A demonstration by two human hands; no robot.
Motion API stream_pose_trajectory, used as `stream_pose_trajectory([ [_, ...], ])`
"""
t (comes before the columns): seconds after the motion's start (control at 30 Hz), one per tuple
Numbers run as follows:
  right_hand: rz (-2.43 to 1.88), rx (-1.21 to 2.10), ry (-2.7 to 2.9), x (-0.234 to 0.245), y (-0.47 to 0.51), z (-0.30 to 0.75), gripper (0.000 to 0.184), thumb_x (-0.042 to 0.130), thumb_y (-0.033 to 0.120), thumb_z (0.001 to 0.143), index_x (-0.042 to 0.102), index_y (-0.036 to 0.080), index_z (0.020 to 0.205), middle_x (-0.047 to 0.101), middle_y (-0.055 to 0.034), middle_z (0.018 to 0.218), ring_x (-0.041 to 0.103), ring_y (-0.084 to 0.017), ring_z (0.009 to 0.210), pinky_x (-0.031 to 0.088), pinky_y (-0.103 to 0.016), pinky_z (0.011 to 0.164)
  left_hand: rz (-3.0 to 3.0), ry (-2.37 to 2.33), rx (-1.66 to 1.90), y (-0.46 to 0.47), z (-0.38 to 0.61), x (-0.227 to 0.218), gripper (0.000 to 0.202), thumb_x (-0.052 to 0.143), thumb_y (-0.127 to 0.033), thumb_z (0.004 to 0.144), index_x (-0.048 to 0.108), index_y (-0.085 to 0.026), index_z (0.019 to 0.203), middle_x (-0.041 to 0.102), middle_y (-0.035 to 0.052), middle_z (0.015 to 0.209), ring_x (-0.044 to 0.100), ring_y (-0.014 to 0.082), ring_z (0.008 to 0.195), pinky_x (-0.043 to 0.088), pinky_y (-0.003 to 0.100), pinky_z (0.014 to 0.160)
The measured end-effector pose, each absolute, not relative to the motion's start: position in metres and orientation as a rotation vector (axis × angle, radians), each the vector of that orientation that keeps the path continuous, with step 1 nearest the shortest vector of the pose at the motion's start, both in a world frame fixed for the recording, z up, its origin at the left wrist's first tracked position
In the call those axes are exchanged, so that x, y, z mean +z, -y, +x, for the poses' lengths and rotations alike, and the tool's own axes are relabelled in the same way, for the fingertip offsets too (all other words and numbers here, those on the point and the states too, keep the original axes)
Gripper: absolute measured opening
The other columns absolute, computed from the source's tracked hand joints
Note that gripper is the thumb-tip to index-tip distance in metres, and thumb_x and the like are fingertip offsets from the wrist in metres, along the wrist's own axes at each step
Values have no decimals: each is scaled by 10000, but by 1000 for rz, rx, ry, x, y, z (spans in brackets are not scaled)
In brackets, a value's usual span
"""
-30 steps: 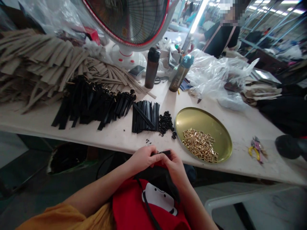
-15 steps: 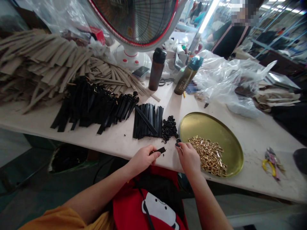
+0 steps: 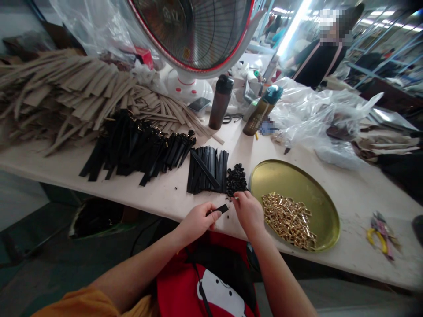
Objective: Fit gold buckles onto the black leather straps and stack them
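Observation:
My left hand (image 3: 197,221) pinches a short black strap (image 3: 220,209) at the near table edge, its free end pointing right. My right hand (image 3: 247,211) is closed just to the right, fingertips at the near side of a small heap of black loops (image 3: 235,178); what it holds is hidden. A stack of short black strips (image 3: 207,170) lies behind my left hand. Gold metal buckles (image 3: 289,219) are heaped in a round brass tray (image 3: 291,182) to the right of my right hand.
A larger pile of black straps (image 3: 132,147) and a heap of tan straps (image 3: 66,92) fill the left. A fan (image 3: 194,35), two bottles (image 3: 220,102), plastic bags (image 3: 317,114) and pliers (image 3: 380,233) are on the table. Another person (image 3: 317,53) sits at the back right.
My hands parted from working together at my lap. The right hand reached to the black loops; the left kept the strap and rose to the table edge.

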State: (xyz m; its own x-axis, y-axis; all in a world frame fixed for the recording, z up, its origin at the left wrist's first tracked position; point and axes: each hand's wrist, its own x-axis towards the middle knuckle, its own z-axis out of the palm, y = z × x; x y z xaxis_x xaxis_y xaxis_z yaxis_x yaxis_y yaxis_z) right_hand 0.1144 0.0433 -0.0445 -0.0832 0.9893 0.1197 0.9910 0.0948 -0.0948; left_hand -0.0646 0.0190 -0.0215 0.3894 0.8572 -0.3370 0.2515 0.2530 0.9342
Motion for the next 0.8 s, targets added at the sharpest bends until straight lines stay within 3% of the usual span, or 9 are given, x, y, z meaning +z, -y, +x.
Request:
stream_pose_trajectory([
  [0.2,-1988,67,2133,-50,-56,98,141,490,197,810,610,160,746,585,-76,778,535,-176,701,333,-287,624,1325,-1188,604,-15,-75,-17,257,451,-405,800,504,-154,782,502,-48,525,430,82,477,347,194,514],
  [0.27,-1838,312,1952,-49,-51,99,132,509,228,794,605,167,726,580,-62,780,532,-173,712,361,-287,647,1314,-1191,627,-14,-77,-17,260,449,-405,801,498,-152,767,496,-45,529,437,84,488,348,192,512],
  [0.4,-1492,1141,1231,-37,-28,98,179,620,364,710,587,191,748,584,2,706,529,-137,626,420,-287,635,1286,-1175,695,-15,-75,-15,266,441,-408,806,498,-150,775,489,-45,531,432,79,483,350,189,509],
  [0.5,-1257,1456,801,-25,-11,91,256,688,351,651,609,237,867,605,28,760,540,-102,608,445,-267,638,1321,-1141,722,-14,-70,-12,272,440,-410,807,511,-149,782,494,-43,531,430,79,487,351,188,513],
  [0.6,-1181,1559,717,-19,-2,84,341,680,357,667,622,259,989,625,25,764,550,-89,622,454,-245,647,1348,-1131,720,-12,-68,-10,273,442,-409,805,521,-149,782,490,-43,534,439,80,496,355,189,518],
  [0.8,-1260,1487,820,-24,4,80,324,678,357,680,645,229,976,648,16,734,558,-93,648,452,-250,689,1392,-1169,709,-9,-74,-9,265,443,-402,803,523,-152,766,491,-46,538,438,79,493,347,189,509],
])
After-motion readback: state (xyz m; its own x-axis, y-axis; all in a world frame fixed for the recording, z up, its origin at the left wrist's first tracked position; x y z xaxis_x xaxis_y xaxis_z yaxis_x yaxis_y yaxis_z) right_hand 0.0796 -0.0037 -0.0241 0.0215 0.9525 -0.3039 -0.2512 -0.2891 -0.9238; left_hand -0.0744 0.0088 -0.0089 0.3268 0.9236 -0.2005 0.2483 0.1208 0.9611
